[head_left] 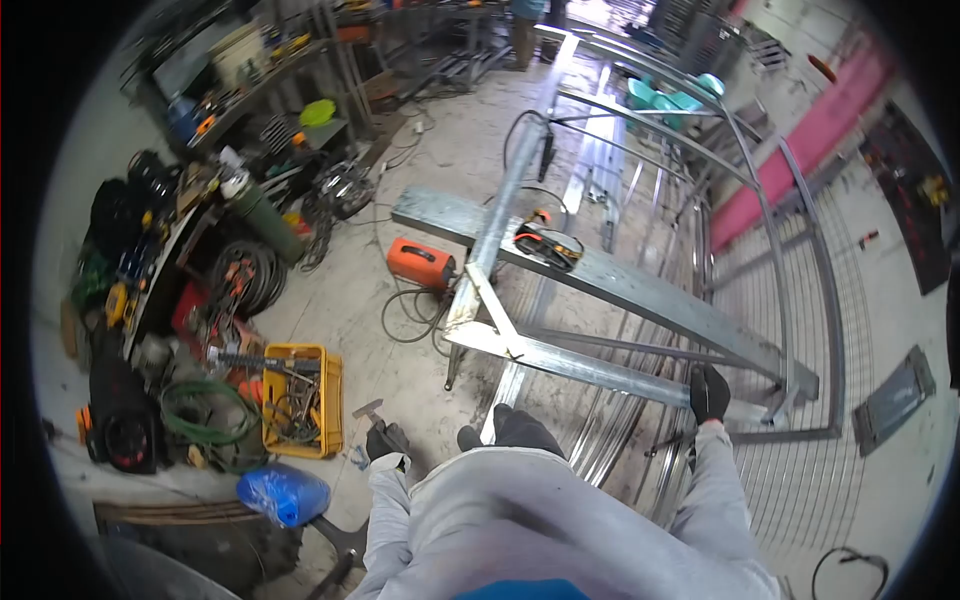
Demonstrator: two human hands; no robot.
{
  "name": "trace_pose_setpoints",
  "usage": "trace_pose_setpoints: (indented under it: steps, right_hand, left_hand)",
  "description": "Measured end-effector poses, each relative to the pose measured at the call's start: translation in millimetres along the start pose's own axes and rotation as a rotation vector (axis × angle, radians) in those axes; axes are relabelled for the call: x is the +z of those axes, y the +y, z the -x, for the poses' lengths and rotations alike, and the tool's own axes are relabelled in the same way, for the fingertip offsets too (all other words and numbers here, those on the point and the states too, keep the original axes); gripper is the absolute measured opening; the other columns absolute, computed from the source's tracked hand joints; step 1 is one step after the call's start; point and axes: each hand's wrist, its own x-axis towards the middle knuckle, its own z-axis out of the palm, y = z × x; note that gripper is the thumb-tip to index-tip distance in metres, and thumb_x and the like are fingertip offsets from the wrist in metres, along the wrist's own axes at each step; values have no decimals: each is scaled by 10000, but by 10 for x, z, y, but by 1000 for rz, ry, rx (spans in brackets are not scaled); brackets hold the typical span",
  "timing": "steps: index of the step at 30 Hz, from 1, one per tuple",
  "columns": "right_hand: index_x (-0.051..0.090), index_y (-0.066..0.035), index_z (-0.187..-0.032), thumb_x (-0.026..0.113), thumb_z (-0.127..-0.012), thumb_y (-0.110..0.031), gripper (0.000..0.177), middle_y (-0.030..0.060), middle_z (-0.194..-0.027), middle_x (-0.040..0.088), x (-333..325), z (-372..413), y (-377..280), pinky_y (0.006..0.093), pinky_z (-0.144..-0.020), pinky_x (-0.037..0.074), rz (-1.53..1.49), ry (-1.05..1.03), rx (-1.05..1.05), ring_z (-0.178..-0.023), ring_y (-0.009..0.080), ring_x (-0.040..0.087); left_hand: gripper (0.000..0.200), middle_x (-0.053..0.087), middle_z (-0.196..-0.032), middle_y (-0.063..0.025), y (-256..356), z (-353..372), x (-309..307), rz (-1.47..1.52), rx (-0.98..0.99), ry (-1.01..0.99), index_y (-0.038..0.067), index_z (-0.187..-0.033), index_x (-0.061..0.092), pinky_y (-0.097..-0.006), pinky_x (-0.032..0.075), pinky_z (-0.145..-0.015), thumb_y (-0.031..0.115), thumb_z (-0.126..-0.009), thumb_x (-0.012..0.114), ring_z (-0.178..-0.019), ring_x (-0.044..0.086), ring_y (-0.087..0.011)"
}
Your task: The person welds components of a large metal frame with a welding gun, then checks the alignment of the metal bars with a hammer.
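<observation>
My right hand (pixel 709 393), in a dark glove, is closed round the near metal beam of a welded frame (pixel 600 368), close to its right end. My left hand (pixel 386 442), also gloved, hangs low at my left side, closed on a small hammer (pixel 369 409) whose head points up and away from me. A bright diagonal brace (pixel 492 305) spans the frame's left corner. Across the frame lies a wide galvanized beam (pixel 640 295), and an orange and black power tool (pixel 548 246) rests on it.
An orange welding machine (pixel 420 263) with cables stands on the floor left of the frame. A yellow crate (pixel 333 405) of tools and a blue bag (pixel 284 494) sit at the left. Long metal bars lie under the frame. Another person (pixel 526 30) stands at the far end.
</observation>
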Motion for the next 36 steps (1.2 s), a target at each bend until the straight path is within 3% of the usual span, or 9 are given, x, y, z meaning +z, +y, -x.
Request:
trace_pose_setpoints:
  steps: [2, 7, 10, 11, 14, 17, 27, 33, 36]
  right_hand:
    - [746, -76, -926, 609, -990, -349, 312, 181, -919, 735, 30, -32, 23, 512, -797, 534, 63, -112, 149, -881, 417, 695]
    - [762, -99, -970, 611, -974, -363, 304, 180, -952, 742, 47, -22, 45, 513, -799, 539, 74, -90, 128, -897, 420, 695]
    - [760, -103, -972, 611, -970, -355, 293, 179, -954, 740, 81, 1, 125, 516, -800, 540, 114, -41, 69, -902, 421, 694]
    - [759, -103, -975, 609, -968, -352, 291, 177, -955, 740, 77, -6, 152, 517, -802, 542, 69, -69, 75, -906, 422, 694]
    - [760, -106, -995, 601, -970, -349, 291, 169, -953, 742, 60, 11, 183, 518, -808, 544, 65, -182, 130, -910, 420, 696]
    - [765, -118, -1029, 582, -986, -361, 307, 150, -974, 750, 83, 39, 211, 512, -824, 546, 89, -217, 207, -924, 413, 700]
    - [755, -109, -958, 607, -956, -345, 279, 171, -918, 735, 24, -34, 12, 526, -807, 540, 122, -141, 186, -894, 412, 695]
    - [755, -113, -951, 633, -949, -327, 246, 166, -922, 733, 32, -73, -4, 516, -793, 537, 114, -133, 151, -878, 406, 690]
    - [756, -112, -956, 636, -953, -320, 240, 165, -918, 729, 91, -52, 72, 510, -782, 535, 103, -116, 109, -868, 409, 686]
  left_hand:
    - [256, 511, -623, 15, 101, 257, 861, -53, -44, 237, 302, -807, 570, -361, 387, -466, 500, -967, 600, -488, 482, -200]
    - [208, 505, -752, -12, 34, 102, 1762, -297, 65, -200, 235, -997, 569, -313, 415, -499, 432, -1050, 529, -562, 484, -165]
    - [106, 550, -799, -69, -154, -334, 2140, -794, 789, -74, 208, -996, 576, -366, 482, -546, 308, -996, 612, -647, 571, -232]
    - [95, 565, -840, -98, -207, -160, 2390, -1366, 1454, 35, 177, -1026, 593, -381, 509, -588, 262, -990, 614, -695, 593, -259]
    - [125, 589, -850, -100, -235, -20, 2384, -1560, 1315, -59, 172, -1014, 614, -389, 510, -604, 294, -984, 615, -714, 609, -262]
    - [180, 624, -865, -104, -302, -163, 2379, -2051, 747, -316, 164, -997, 645, -402, 512, -629, 341, -976, 617, -742, 632, -268]
    - [383, 742, -914, -115, -490, -755, 2298, -2375, 350, -594, 139, -940, 749, -444, 518, -709, 501, -949, 624, -837, 710, -287]
    - [366, 728, -999, -98, -716, -1550, 1839, -2301, 447, -186, 184, -1000, 737, -460, 521, -695, 458, -757, 745, -817, 650, -326]
    - [427, 703, -1039, -103, -542, -1049, 2134, -2272, 513, -69, 187, -1051, 710, -467, 522, -732, 452, -724, 778, -864, 635, -335]
